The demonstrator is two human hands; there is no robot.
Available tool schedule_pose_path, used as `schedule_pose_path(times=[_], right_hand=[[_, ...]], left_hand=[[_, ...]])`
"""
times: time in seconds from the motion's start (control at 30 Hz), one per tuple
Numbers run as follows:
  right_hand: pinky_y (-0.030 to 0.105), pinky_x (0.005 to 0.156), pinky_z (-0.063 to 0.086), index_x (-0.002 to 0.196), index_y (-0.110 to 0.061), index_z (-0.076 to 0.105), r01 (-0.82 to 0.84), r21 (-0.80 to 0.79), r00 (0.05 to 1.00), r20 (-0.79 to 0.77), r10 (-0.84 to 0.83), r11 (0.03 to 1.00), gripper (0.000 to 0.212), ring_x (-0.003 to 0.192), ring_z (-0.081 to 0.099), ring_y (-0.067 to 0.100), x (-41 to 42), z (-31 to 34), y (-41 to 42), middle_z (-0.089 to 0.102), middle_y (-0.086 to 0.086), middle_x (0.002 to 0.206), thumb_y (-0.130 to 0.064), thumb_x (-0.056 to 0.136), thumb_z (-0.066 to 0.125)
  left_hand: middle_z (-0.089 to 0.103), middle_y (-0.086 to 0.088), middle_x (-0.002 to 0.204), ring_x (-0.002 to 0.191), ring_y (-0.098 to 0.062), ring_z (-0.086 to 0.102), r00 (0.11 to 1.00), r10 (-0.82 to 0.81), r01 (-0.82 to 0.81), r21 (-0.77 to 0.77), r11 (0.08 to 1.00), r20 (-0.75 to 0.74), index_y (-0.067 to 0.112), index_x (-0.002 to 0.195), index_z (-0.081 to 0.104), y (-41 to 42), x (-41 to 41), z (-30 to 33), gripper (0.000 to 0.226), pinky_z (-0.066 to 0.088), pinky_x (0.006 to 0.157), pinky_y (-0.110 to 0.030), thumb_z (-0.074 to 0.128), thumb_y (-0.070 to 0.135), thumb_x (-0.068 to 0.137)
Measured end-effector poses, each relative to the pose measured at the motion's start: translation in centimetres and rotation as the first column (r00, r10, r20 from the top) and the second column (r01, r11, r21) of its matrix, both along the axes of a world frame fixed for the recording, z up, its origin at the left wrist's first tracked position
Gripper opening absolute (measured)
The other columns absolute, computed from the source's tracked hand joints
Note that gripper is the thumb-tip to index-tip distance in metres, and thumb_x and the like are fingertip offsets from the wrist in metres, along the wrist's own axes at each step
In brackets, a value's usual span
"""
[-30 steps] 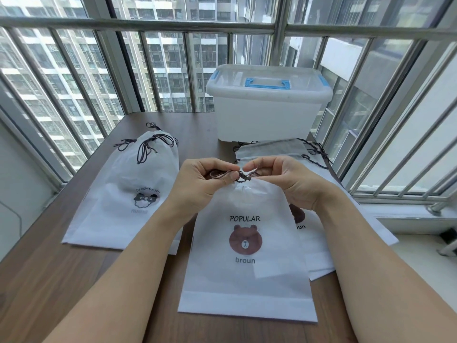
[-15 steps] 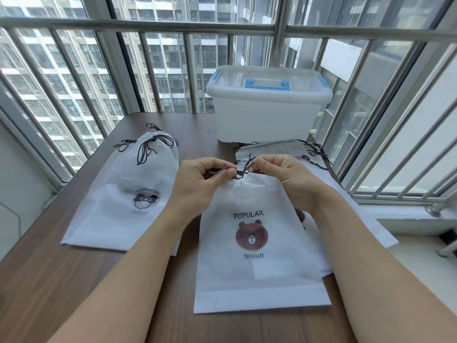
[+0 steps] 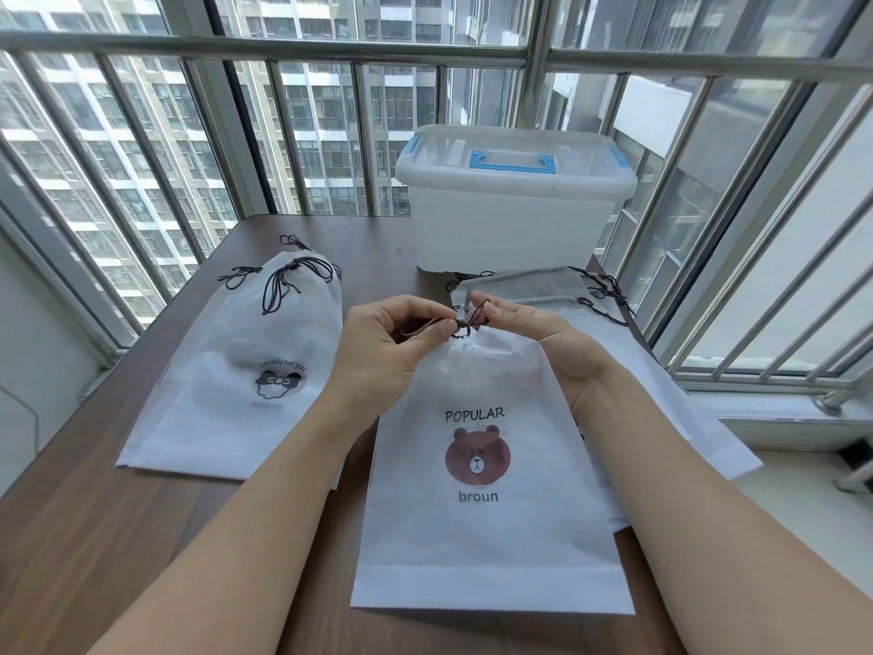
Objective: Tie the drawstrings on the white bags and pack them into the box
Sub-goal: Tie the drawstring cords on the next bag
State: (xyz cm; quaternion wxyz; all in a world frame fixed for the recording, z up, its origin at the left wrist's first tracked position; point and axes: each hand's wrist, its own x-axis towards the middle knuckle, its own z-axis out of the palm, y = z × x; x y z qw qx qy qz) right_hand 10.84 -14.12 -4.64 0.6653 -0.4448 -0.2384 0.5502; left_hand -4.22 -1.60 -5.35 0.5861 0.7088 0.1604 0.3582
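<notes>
The left hand (image 3: 392, 345) pinches one dark end of the drawstring (image 3: 465, 319) between thumb and curled fingers, and the right hand (image 3: 534, 338) pinches the other end, so both hands meet just above the gathered mouth of the bear bag (image 3: 482, 527). The half-made knot sits between the two sets of fingertips, touching them. This bag lies flat on the counter (image 3: 94, 536) near the front edge, and its long axis runs from the front edge toward the far edge, with the mouth at the far end. So the cord is directly at the hands, and I judge that tightening needs a pull apart to left and right, across this axis.

At the left side lies a tied bag (image 3: 226, 408) with a bow print. At the right edge lies a pile of untied bags (image 3: 661, 371), partly under the bear bag. The storage box (image 3: 510, 224) stands at the far edge, its lid with the blue handle closed, a little nearer the right hand.
</notes>
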Motion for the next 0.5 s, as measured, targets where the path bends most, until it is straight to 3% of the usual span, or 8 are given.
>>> schedule_pose_path(times=[0.1,0.17,0.27,0.4,0.5], right_hand=[[0.047,0.112,0.04,0.141,-0.012,0.058,-0.02,-0.051,1.0,-0.02,0.019,0.998,0.047,0.12,0.054,0.032,0.26,-0.11,0.07,0.052,0.018,0.14,-0.022,0.095,0.059],[0.05,0.115,0.034,0.144,-0.007,0.052,-0.086,-0.089,0.996,0.013,0.087,0.992,0.054,0.124,0.049,0.036,0.13,-0.03,0.04,0.045,0.025,0.148,-0.032,0.097,0.057],[0.046,0.105,0.042,0.136,0.002,0.054,-0.196,-0.132,0.976,0.073,0.207,0.972,0.062,0.112,0.056,0.035,-0.28,-0.06,0.16,0.056,0.023,0.129,-0.045,0.096,0.058],[0.04,0.089,0.049,0.114,0.006,0.067,-0.097,-0.177,0.939,0.311,0.149,0.979,0.056,0.097,0.064,0.03,-0.31,0.08,0.0,0.068,0.02,0.11,-0.044,0.088,0.073],[0.02,0.075,0.05,0.086,-0.005,0.072,-0.015,-0.115,0.893,0.446,0.065,0.993,0.027,0.078,0.068,0.009,-0.46,0.79,-0.28,0.074,0.001,0.084,-0.032,0.083,0.072]], left_hand=[[0.075,0.007,0.074,0.069,-0.006,0.067,0.999,-0.014,0.014,-0.006,1.0,0.029,0.016,0.083,0.076,-0.16,-0.06,0.05,0.015,0.052,0.07,-0.015,0.077,0.002,0.081],[0.077,0.006,0.077,0.073,-0.007,0.07,0.998,-0.041,0.041,-0.006,0.999,0.055,0.011,0.085,0.076,-0.35,-0.14,0.17,0.013,0.052,0.072,-0.016,0.075,-0.001,0.082],[0.078,0.002,0.081,0.077,-0.011,0.074,0.995,-0.083,0.082,0.013,0.997,0.063,0.009,0.087,0.076,-0.59,-0.19,0.17,0.013,0.054,0.075,-0.018,0.075,-0.002,0.081],[0.078,-0.002,0.081,0.078,-0.016,0.075,0.991,-0.105,0.101,0.048,0.994,0.081,0.012,0.088,0.077,-0.6,-0.14,0.12,0.013,0.057,0.077,-0.023,0.077,0.004,0.078],[0.078,-0.003,0.082,0.078,-0.019,0.076,0.987,-0.13,0.124,0.069,0.99,0.09,0.012,0.09,0.077,-0.32,-0.21,0.1,0.016,0.058,0.078,-0.026,0.074,0.0,0.081]])
